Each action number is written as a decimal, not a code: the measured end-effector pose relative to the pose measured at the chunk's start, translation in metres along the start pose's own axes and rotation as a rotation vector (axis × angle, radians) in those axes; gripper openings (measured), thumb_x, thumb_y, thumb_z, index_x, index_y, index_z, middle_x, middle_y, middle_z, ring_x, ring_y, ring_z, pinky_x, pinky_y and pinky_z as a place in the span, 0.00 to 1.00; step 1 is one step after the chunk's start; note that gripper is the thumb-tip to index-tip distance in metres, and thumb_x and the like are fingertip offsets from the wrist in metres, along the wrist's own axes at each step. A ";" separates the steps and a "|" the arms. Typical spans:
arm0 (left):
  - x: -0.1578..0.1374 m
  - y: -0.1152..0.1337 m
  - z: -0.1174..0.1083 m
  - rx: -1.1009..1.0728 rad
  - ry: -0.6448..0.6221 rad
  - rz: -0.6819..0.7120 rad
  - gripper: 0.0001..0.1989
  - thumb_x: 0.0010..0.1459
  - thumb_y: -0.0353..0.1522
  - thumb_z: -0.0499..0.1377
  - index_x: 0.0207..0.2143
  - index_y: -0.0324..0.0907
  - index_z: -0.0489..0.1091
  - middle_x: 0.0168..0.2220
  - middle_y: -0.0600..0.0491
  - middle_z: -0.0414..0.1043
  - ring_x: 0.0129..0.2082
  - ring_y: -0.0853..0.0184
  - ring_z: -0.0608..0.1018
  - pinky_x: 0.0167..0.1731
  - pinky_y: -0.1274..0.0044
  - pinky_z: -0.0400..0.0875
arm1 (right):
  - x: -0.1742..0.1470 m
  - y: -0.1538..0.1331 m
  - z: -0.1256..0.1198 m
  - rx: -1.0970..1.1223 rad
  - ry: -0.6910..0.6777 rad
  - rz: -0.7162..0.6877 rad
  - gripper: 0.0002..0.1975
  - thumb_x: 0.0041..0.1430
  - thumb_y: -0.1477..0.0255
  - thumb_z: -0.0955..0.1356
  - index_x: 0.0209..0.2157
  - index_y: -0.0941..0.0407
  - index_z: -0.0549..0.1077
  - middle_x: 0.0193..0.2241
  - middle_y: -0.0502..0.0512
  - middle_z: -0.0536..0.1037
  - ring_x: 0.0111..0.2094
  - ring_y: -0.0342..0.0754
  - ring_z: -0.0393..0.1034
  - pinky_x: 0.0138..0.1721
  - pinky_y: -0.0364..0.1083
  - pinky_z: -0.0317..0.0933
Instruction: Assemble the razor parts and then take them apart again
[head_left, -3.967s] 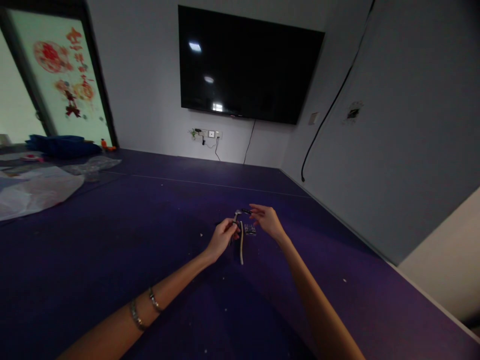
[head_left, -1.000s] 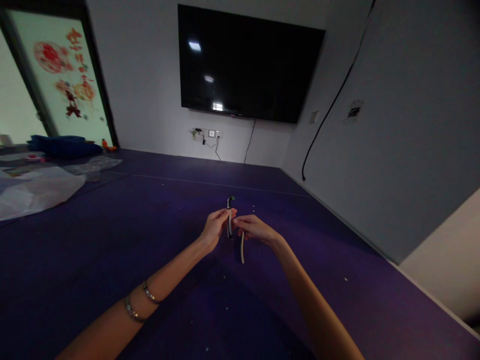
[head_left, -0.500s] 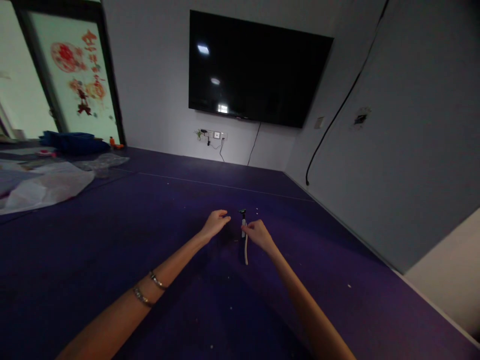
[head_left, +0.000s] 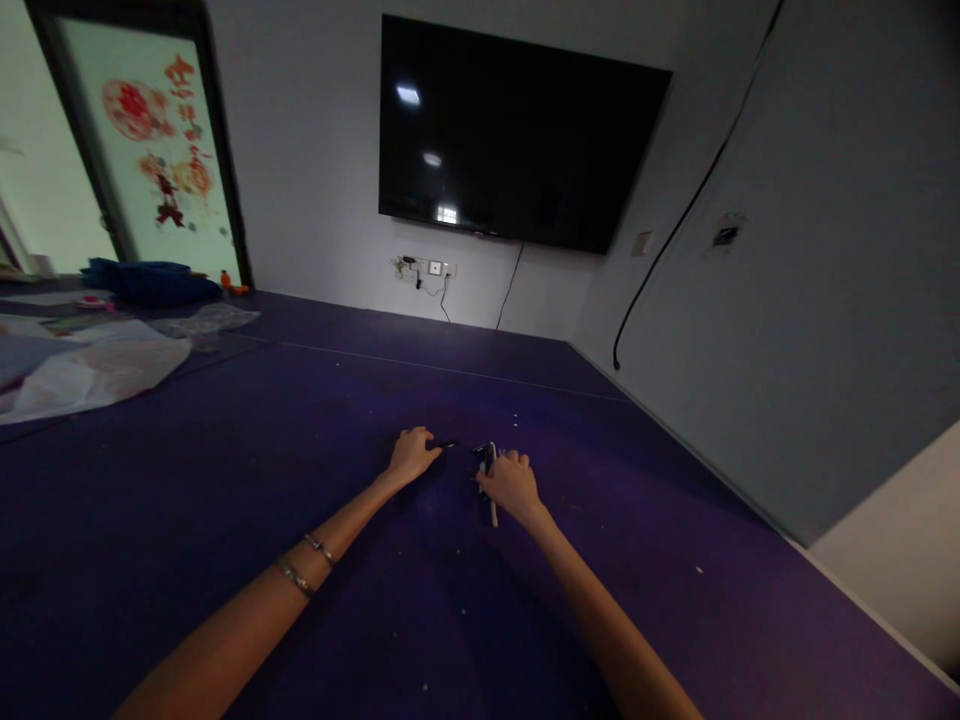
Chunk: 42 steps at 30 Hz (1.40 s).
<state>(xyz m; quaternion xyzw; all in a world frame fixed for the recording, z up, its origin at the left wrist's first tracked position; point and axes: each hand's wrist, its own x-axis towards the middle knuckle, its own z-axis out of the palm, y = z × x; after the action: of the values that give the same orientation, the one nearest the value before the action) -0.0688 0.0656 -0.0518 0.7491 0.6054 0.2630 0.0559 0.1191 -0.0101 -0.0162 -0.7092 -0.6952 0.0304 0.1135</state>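
Observation:
My left hand (head_left: 412,456) is low over the purple surface, its fingers closed on a thin dark piece (head_left: 448,443) that sticks out to the right. Just across from it, my right hand (head_left: 513,482) is wrapped round a small hand tool (head_left: 492,462) with a dark head and pale, long parts like handles. One pale, slightly curved end (head_left: 493,514) shows below the fingers. The tool's exact kind is unclear, since my hand covers much of it. A small gap separates the dark piece from the tool's head.
The purple surface (head_left: 330,480) carries scattered white specks. White sheets and clear plastic (head_left: 112,365) lie at the left, near a dark blue cloth-like bundle (head_left: 154,283). A black cable (head_left: 675,225) hangs down the right wall. A television (head_left: 517,130) is mounted ahead.
My left hand has shifted slightly left and down, and a thin dark piece now shows at its fingertips. My right hand has gone from a fingertip pinch to a fuller grip on the tool.

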 end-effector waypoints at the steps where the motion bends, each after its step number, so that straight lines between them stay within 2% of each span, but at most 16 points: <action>1: 0.000 0.000 0.000 0.005 0.004 0.010 0.16 0.52 0.35 0.58 0.40 0.35 0.72 0.46 0.43 0.70 0.48 0.57 0.70 0.47 0.72 0.63 | 0.000 0.000 0.001 -0.001 0.009 -0.006 0.20 0.52 0.60 0.62 0.34 0.62 0.75 0.42 0.71 0.69 0.45 0.61 0.60 0.40 0.51 0.54; 5: 0.001 -0.003 0.006 0.046 0.027 0.067 0.14 0.51 0.35 0.59 0.39 0.37 0.73 0.47 0.43 0.69 0.49 0.57 0.69 0.48 0.71 0.62 | 0.005 0.005 -0.001 0.018 0.057 -0.029 0.21 0.55 0.61 0.60 0.32 0.62 0.76 0.39 0.70 0.71 0.43 0.59 0.62 0.40 0.51 0.53; 9: 0.004 -0.007 0.015 0.090 0.061 0.171 0.12 0.53 0.34 0.57 0.38 0.38 0.73 0.48 0.44 0.69 0.48 0.58 0.69 0.49 0.70 0.60 | 0.019 0.023 -0.013 0.090 0.132 -0.067 0.19 0.56 0.61 0.60 0.30 0.60 0.76 0.33 0.65 0.73 0.42 0.56 0.62 0.42 0.50 0.52; 16: 0.009 0.003 0.013 0.186 -0.018 0.283 0.12 0.56 0.33 0.53 0.34 0.40 0.75 0.38 0.47 0.72 0.43 0.61 0.70 0.45 0.71 0.62 | 0.039 0.066 -0.034 0.168 0.272 -0.060 0.17 0.55 0.63 0.60 0.29 0.57 0.75 0.31 0.59 0.75 0.39 0.53 0.64 0.43 0.50 0.51; 24: 0.010 0.013 0.009 0.232 -0.022 0.281 0.11 0.56 0.29 0.51 0.31 0.39 0.74 0.37 0.45 0.71 0.44 0.60 0.68 0.45 0.70 0.61 | 0.043 0.079 -0.040 0.201 0.288 -0.027 0.14 0.53 0.65 0.61 0.28 0.57 0.75 0.29 0.57 0.75 0.36 0.51 0.65 0.42 0.51 0.51; 30: 0.013 0.008 0.013 0.097 -0.026 0.170 0.07 0.54 0.30 0.55 0.32 0.41 0.73 0.38 0.48 0.70 0.43 0.60 0.68 0.44 0.69 0.62 | 0.047 0.082 -0.040 0.230 0.280 0.008 0.12 0.52 0.66 0.63 0.28 0.57 0.76 0.30 0.57 0.76 0.38 0.52 0.66 0.43 0.50 0.53; 33: 0.014 0.010 0.009 0.043 0.005 0.191 0.06 0.53 0.31 0.56 0.31 0.41 0.73 0.38 0.49 0.70 0.44 0.60 0.68 0.46 0.68 0.61 | 0.048 0.085 -0.040 0.323 0.281 -0.040 0.11 0.51 0.68 0.63 0.29 0.56 0.76 0.31 0.55 0.77 0.37 0.50 0.67 0.42 0.48 0.55; 37: 0.013 0.032 -0.002 -0.017 0.117 0.341 0.06 0.53 0.31 0.57 0.33 0.40 0.72 0.42 0.48 0.69 0.46 0.60 0.66 0.46 0.67 0.61 | 0.050 0.087 -0.039 0.518 0.254 -0.151 0.10 0.50 0.70 0.64 0.30 0.57 0.76 0.30 0.55 0.77 0.33 0.46 0.69 0.36 0.44 0.59; 42: 0.007 0.076 -0.009 -0.084 0.179 0.582 0.07 0.54 0.30 0.56 0.36 0.39 0.71 0.46 0.48 0.66 0.52 0.61 0.61 0.52 0.66 0.56 | 0.051 0.086 -0.036 0.710 0.174 -0.170 0.13 0.49 0.66 0.65 0.31 0.59 0.76 0.29 0.55 0.78 0.30 0.46 0.70 0.32 0.43 0.61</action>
<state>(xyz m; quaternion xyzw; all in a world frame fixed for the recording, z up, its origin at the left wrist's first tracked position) -0.0055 0.0499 -0.0112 0.8619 0.3566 0.3577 -0.0442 0.2123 0.0353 0.0068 -0.5653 -0.6855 0.1995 0.4131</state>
